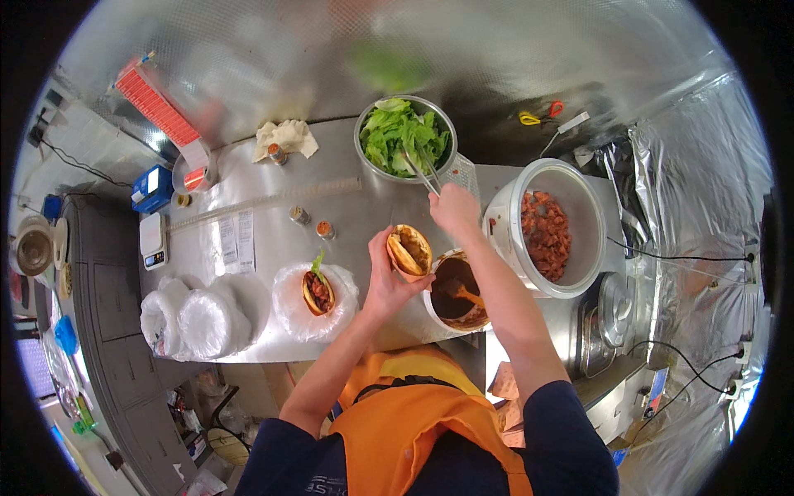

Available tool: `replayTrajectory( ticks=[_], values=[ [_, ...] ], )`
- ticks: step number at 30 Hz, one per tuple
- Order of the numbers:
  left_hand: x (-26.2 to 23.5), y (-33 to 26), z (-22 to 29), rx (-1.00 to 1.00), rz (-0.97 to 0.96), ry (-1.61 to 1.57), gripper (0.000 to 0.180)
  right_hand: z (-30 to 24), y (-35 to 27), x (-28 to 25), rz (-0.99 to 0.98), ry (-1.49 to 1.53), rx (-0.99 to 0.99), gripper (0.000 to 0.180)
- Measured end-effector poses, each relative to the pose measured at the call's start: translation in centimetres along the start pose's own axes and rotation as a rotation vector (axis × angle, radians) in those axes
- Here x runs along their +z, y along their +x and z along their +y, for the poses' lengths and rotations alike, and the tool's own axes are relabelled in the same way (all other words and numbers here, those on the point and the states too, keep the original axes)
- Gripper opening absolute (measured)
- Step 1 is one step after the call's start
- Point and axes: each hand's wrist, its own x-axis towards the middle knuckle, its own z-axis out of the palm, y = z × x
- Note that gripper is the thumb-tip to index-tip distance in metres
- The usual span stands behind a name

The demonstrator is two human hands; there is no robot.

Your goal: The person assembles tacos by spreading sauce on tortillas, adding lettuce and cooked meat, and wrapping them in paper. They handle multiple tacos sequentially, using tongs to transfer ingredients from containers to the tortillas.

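Note:
My left hand (pixel 385 281) holds an open flatbread pocket (pixel 409 250) with brown filling, raised over the steel counter (pixel 273 207). My right hand (pixel 454 207) grips metal tongs (pixel 423 171) whose tips reach into a metal bowl of green lettuce (pixel 404 137). A filled pocket with a lettuce leaf (pixel 318 288) stands in a plastic-wrapped dish to the left. A pot of brown sauce with an orange spoon (pixel 456 291) sits just below my right forearm.
A white cooker pot of reddish meat chunks (pixel 547 234) stands at the right. Stacked plastic-wrapped plates (pixel 193 318) lie at the counter's left end. Small spice shakers (pixel 313 221), a crumpled cloth (pixel 285 137), a scale (pixel 153 240) and foil-covered walls surround the counter.

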Motion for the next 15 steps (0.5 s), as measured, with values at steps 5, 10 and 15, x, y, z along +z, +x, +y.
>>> replayTrajectory(
  ticks=[5, 10, 15],
  values=[
    [-0.6, -0.4, -0.8, 0.010, 0.057, 0.029, 0.117, 1.1, -2.7, -0.7, 0.077, 0.237, 0.032, 0.035],
    [-0.6, 0.0, -0.7, 0.021, 0.049, 0.050, 0.117, 3.9, -1.7, 1.0, -0.023, 0.711, 0.174, 0.029],
    [-0.9, 0.1, -1.4, 0.031, 0.071, 0.027, 0.114, 3.7, -3.1, -0.7, -0.037, 0.772, 0.134, 0.028]
  ],
)
